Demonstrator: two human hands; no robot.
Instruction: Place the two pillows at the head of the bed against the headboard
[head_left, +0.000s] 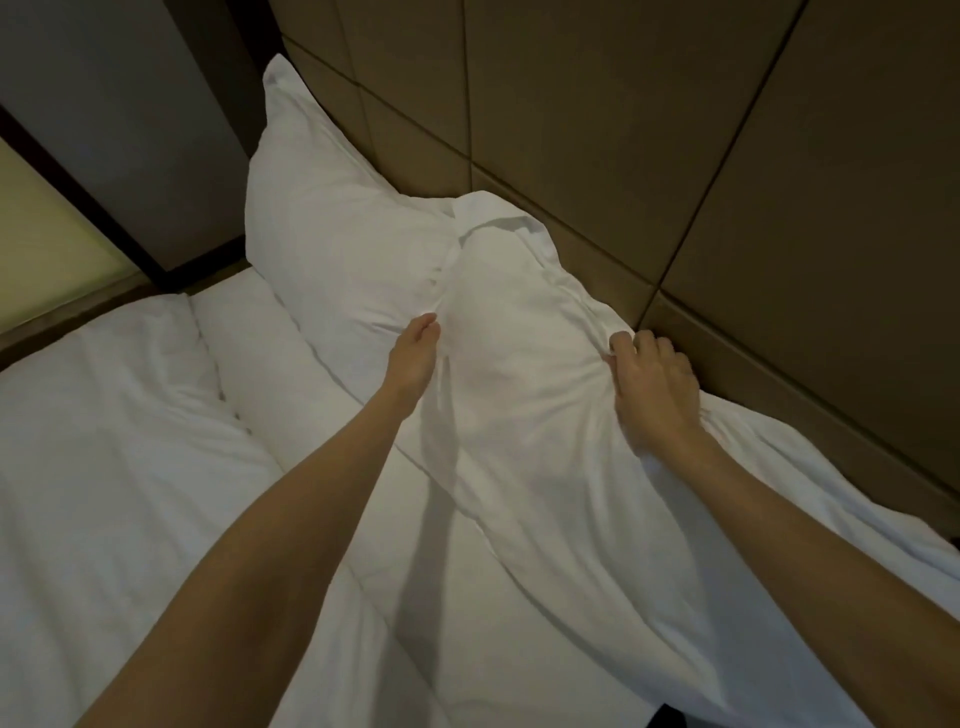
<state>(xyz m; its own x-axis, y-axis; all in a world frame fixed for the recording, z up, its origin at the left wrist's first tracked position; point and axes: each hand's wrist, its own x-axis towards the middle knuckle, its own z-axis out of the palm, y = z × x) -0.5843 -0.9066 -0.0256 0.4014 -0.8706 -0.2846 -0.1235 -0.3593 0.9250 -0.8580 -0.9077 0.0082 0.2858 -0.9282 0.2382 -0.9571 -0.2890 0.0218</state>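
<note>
- Two bare forearms are reaching from the bottom of the view across the bed (156, 467), which is lying under a rumpled white duvet.
- The left hand (413, 358) is pinching the cover of the near pillow (519, 374) along its left edge, fingers pressed together on a fold of cloth right at the seam where it is meeting the other pillow.
- The right hand (652, 384) is bunching the same cover on the opposite side, its grip curled tight around a gathered wad of fabric close to the headboard (675, 130).
- Holding both flanks like this is probably giving control over the pillow's tilt, so that it can be pushed back and squared up; the stuffing is bulging between the two hands.
- The near pillow is lying slanted along the headboard's base, its top corner touching the panelling, its lower end trailing towards the camera.
- The far pillow (332, 208) is already leaning upright against the headboard at the bed's corner, overlapped slightly by the near one.
- By my reckoning one pillow is settled and the second is being seated; it is looking loose and creased, so it may need plumping.
- No brand, label or writing is showing anywhere on the linen or the padded panels.
</note>
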